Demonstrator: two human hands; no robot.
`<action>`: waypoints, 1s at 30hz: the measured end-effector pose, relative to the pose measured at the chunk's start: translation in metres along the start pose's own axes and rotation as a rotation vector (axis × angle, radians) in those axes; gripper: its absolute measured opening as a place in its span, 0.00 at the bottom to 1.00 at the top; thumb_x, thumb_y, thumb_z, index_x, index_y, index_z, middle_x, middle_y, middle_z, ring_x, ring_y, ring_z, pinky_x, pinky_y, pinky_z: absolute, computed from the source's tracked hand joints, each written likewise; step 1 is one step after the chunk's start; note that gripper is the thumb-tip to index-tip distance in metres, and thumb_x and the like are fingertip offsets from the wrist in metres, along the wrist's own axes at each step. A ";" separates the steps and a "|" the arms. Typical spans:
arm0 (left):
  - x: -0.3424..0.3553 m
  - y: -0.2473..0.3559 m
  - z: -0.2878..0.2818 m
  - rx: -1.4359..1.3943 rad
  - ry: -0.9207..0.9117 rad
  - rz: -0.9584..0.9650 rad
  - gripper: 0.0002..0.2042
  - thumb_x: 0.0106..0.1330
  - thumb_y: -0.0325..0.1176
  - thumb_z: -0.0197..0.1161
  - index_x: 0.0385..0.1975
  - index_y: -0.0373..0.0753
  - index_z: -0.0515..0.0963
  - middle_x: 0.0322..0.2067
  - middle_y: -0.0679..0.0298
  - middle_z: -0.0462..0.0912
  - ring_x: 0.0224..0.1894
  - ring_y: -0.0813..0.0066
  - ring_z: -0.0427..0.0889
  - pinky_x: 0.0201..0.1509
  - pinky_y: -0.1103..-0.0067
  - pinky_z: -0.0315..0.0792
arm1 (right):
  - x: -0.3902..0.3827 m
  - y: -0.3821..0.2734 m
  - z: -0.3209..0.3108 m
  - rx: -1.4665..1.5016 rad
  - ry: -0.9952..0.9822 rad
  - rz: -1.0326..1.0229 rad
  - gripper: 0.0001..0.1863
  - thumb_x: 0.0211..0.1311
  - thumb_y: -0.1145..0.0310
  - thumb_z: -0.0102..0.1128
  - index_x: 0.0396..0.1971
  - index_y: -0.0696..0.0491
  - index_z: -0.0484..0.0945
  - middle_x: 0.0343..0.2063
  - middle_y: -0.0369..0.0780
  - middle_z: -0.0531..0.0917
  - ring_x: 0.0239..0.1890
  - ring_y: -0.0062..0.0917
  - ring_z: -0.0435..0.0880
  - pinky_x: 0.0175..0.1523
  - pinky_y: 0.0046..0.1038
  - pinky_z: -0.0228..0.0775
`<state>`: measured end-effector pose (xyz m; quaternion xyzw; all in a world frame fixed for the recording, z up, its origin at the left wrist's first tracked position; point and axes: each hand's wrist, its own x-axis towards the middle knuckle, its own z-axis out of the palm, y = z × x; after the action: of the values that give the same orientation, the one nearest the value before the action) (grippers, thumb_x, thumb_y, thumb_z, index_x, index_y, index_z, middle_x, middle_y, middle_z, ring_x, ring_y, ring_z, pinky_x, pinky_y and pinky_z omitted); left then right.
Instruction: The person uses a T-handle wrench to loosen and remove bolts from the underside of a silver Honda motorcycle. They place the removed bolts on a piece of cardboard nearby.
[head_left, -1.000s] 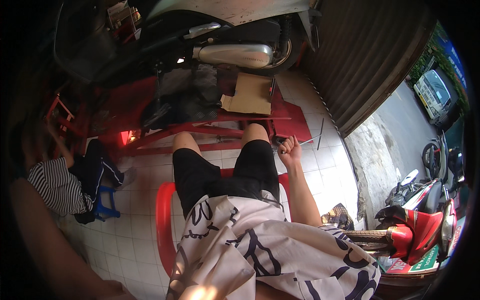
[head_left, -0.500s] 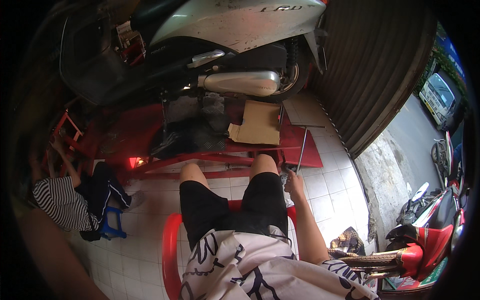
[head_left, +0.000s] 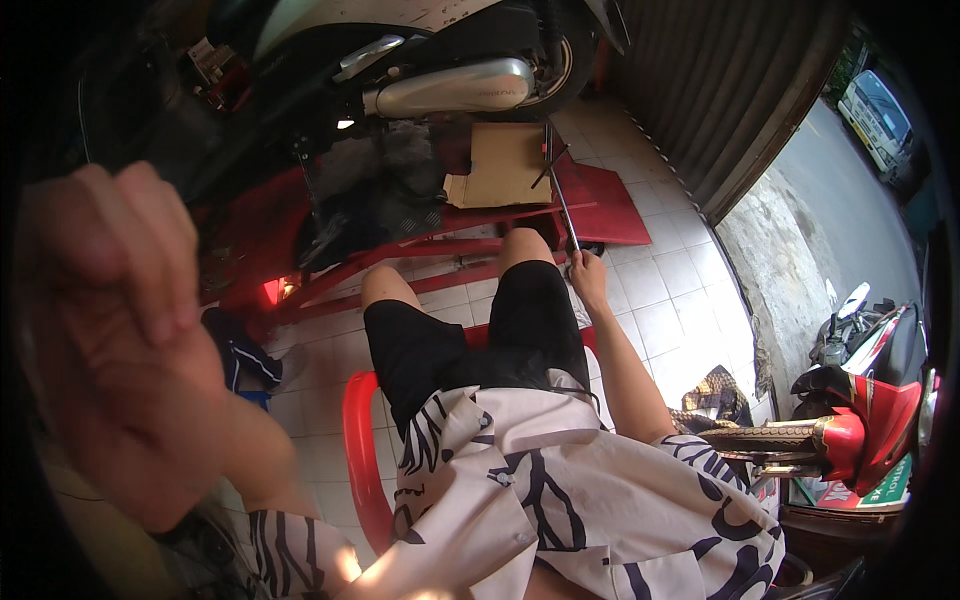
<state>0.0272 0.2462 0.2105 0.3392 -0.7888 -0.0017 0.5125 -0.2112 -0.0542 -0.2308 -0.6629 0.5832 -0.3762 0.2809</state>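
Close to the camera at left, my left hand (head_left: 120, 290) is raised and slightly blurred, its fingers curled together; whether anything is inside them is hidden. Beside my right knee, my right hand (head_left: 588, 275) grips a long metal T-handled tool (head_left: 566, 215), its crossbar pointing up near a flat cardboard piece (head_left: 505, 160). The cardboard and dark crumpled material (head_left: 360, 170) lie on a red lift platform (head_left: 622, 215).
A scooter (head_left: 450, 90) stands above the platform. I sit on a red plastic chair (head_left: 362, 420). A seated person's dark-clothed leg (head_left: 245, 365) shows behind my left hand. At right are a shutter (head_left: 700, 90), a red motorbike (head_left: 875, 420) and a white truck (head_left: 875, 120) outside.
My left hand has risen into the left foreground, hiding most of the seated person. The tool in my right hand has swung from nearly sideways to pointing up toward the cardboard.
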 end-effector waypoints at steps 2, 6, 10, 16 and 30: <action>-0.022 0.002 0.051 0.166 -0.020 -0.108 0.13 0.62 0.37 0.54 0.36 0.32 0.67 0.21 0.63 0.70 0.20 0.79 0.66 0.27 0.80 0.61 | -0.006 -0.015 0.012 0.032 -0.032 -0.005 0.16 0.66 0.63 0.47 0.33 0.60 0.79 0.27 0.56 0.80 0.36 0.52 0.79 0.39 0.44 0.67; -0.020 0.012 0.107 0.234 -0.064 0.193 0.12 0.59 0.35 0.56 0.35 0.33 0.68 0.20 0.64 0.69 0.19 0.78 0.66 0.26 0.80 0.61 | -0.003 0.000 0.000 -0.018 -0.034 -0.009 0.16 0.66 0.63 0.47 0.33 0.61 0.79 0.27 0.56 0.80 0.36 0.53 0.78 0.39 0.44 0.67; -0.026 0.020 0.116 0.282 -0.046 0.277 0.11 0.57 0.34 0.58 0.34 0.34 0.69 0.19 0.65 0.68 0.18 0.77 0.66 0.25 0.80 0.61 | -0.005 -0.003 0.005 -0.028 -0.032 -0.064 0.17 0.65 0.62 0.46 0.28 0.62 0.77 0.24 0.55 0.79 0.33 0.52 0.78 0.37 0.44 0.67; -0.031 0.021 0.119 0.286 -0.036 0.325 0.10 0.54 0.32 0.61 0.32 0.36 0.70 0.17 0.67 0.67 0.17 0.77 0.65 0.24 0.79 0.60 | -0.004 -0.003 0.001 0.003 0.039 -0.100 0.18 0.64 0.62 0.46 0.25 0.62 0.76 0.21 0.54 0.77 0.29 0.51 0.78 0.35 0.43 0.66; -0.035 -0.013 0.098 0.142 -0.077 0.098 0.11 0.46 0.27 0.68 0.28 0.40 0.73 0.13 0.70 0.64 0.15 0.74 0.64 0.22 0.78 0.58 | -0.001 -0.021 0.012 -0.048 0.065 -0.128 0.14 0.64 0.66 0.48 0.26 0.62 0.76 0.25 0.57 0.78 0.32 0.54 0.77 0.35 0.47 0.65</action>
<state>-0.0369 0.2214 0.1312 0.3357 -0.8217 0.0662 0.4557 -0.1892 -0.0506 -0.2206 -0.6928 0.5574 -0.4006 0.2211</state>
